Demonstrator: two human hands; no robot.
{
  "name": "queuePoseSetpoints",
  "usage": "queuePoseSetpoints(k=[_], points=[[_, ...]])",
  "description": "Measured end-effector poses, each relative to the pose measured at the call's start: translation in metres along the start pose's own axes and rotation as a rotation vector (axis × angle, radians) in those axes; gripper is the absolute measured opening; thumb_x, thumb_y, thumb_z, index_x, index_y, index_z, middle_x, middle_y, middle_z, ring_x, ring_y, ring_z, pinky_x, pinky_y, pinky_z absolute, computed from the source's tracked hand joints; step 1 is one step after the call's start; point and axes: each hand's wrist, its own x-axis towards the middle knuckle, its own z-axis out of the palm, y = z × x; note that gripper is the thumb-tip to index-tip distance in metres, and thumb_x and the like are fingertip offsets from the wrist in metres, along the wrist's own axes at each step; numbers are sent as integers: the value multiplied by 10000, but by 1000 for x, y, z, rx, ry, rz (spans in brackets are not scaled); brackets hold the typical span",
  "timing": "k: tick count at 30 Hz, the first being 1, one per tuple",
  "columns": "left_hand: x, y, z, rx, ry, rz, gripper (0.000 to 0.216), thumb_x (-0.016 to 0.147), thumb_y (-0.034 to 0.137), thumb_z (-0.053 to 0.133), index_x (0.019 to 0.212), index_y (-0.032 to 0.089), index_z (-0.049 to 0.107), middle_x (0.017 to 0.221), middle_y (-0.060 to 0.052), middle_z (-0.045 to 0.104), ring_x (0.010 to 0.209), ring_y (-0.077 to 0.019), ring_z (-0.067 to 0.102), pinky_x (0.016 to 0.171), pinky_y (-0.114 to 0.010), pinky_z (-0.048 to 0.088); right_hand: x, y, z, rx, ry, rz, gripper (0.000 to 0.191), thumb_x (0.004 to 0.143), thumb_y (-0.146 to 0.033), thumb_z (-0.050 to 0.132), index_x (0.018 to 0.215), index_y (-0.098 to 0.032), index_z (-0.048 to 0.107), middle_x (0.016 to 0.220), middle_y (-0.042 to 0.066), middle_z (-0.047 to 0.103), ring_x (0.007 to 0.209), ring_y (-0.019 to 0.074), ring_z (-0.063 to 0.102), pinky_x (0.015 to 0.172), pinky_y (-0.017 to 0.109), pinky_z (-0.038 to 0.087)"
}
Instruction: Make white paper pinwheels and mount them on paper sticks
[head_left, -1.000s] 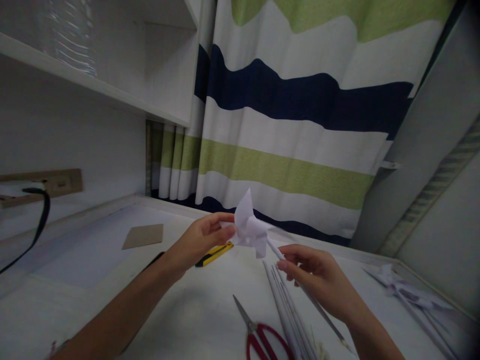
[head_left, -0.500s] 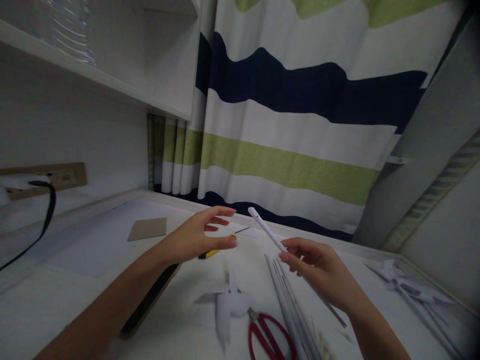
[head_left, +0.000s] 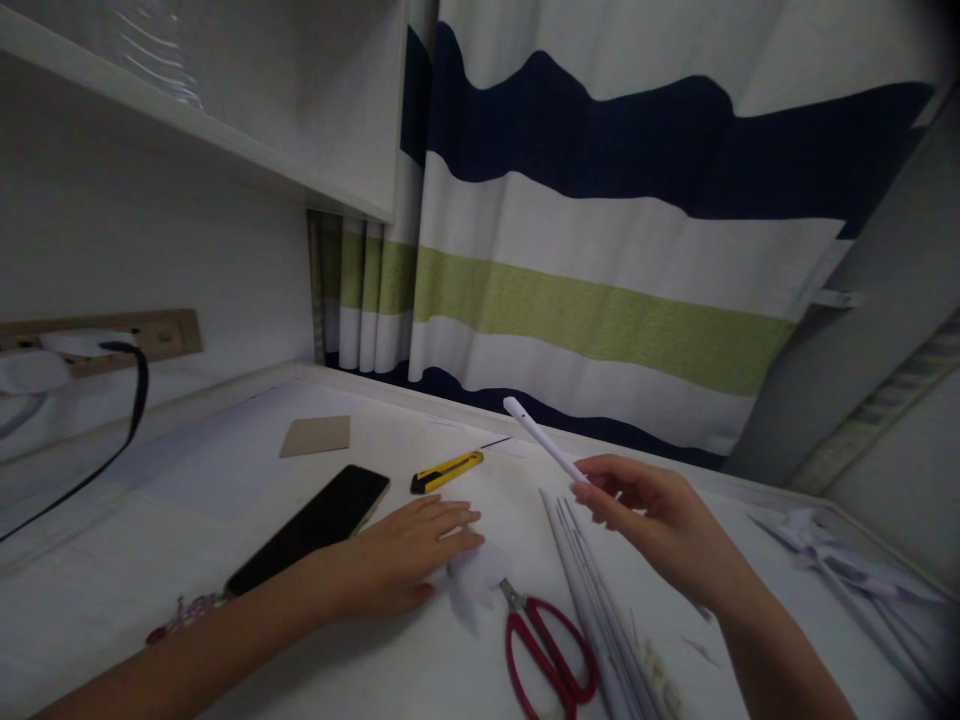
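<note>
My right hand (head_left: 649, 515) pinches a white rolled-paper stick (head_left: 544, 437), which slants up to the left and has a small dark hole near its tip. My left hand (head_left: 416, 550) reaches low over the white desk with fingers stretched, covering most of a white paper pinwheel (head_left: 474, 580). Whether the fingers touch the paper I cannot tell. Just right of the pinwheel lie red-handled scissors (head_left: 551, 650). Below my right hand a bundle of thin grey-white sticks (head_left: 592, 600) rests on the desk. A yellow utility knife (head_left: 448, 471) lies beyond my left fingers.
A black phone (head_left: 311, 530) with a beaded charm lies beside my left forearm. Behind it is a piece of brown card (head_left: 316, 437). More paper pinwheels on sticks (head_left: 832, 555) lie at the right. A striped curtain (head_left: 600, 290) hangs behind; a shelf (head_left: 225, 135) overhangs the left.
My left hand has dropped from the air beside the stick down to the pinwheel, its fingers now over it. My right hand still holds the stick. The view has shifted slightly.
</note>
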Motion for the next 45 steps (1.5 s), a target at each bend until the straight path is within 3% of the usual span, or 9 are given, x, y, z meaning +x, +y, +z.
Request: queuePoseSetpoints(k=[4, 9, 12, 16, 19, 25, 29, 38, 45], points=[[14, -10, 14, -132, 40, 17, 594, 657, 51, 565, 1203, 220, 402, 1293, -88, 405, 1210, -228, 295, 1011, -434, 127, -1, -2, -3, -5, 9, -17, 225, 783, -346, 513, 928, -198, 601, 658, -3, 592, 581, 141, 528, 507, 259, 421], [18, -14, 15, -295, 131, -43, 319, 735, 191, 561, 1053, 212, 545, 1064, -67, 579, 1030, -236, 474, 951, -432, 245, -4, -2, -8, 6, 58, -13, 199, 790, -339, 501, 912, -199, 573, 700, 1, 593, 608, 145, 539, 514, 257, 431], [21, -15, 8, -464, 243, -114, 325, 761, 295, 549, 1066, 182, 532, 1091, -102, 559, 1034, -255, 473, 912, -434, 299, -6, -2, -10, 7, 125, -13, 178, 807, -331, 471, 916, -206, 536, 724, 0, 568, 607, 138, 518, 527, 256, 425], [37, -7, -4, -759, 333, -103, 298, 831, 293, 448, 1103, 176, 483, 1130, -102, 545, 1019, -219, 514, 870, -384, 372, -9, -8, -11, 1, 236, -77, 143, 817, -281, 455, 942, -226, 498, 642, -37, 462, 534, 110, 450, 446, 208, 370], [52, 8, -16, -940, 363, -50, 320, 831, 273, 450, 1130, 162, 443, 1099, -107, 567, 984, -215, 546, 823, -364, 414, -11, -15, -9, -65, 255, -200, 139, 776, -255, 532, 912, -235, 513, 603, -53, 418, 494, 100, 430, 423, 197, 354], [63, 43, -43, -1120, 482, 44, 363, 753, 230, 577, 1090, 203, 444, 1073, -61, 562, 992, -207, 524, 818, -327, 417, -14, -26, -3, -252, 287, -550, 182, 716, -161, 616, 887, -198, 566, 717, 6, 550, 603, 126, 521, 503, 231, 407], [55, 59, -55, -1098, 557, 82, 298, 735, 216, 609, 1017, 235, 511, 1015, -6, 586, 945, -171, 541, 828, -285, 407, -16, -28, 2, -336, 384, -663, 177, 705, -103, 618, 868, -169, 601, 695, 23, 568, 588, 126, 545, 484, 230, 420], [40, 77, -57, -894, 653, -17, 312, 753, 227, 591, 1054, 297, 547, 1100, 36, 586, 1011, -174, 527, 891, -292, 387, -32, -21, 13, -663, 715, -764, 150, 767, -171, 561, 900, -225, 606, 743, 20, 628, 679, 172, 579, 588, 288, 435], [43, 77, -52, -863, 708, -49, 268, 743, 243, 601, 1002, 310, 593, 1022, 57, 635, 954, -170, 566, 872, -284, 402, -39, -21, 17, -758, 640, -806, 191, 803, -179, 514, 981, -146, 576, 737, 75, 656, 652, 197, 588, 593, 322, 442]])
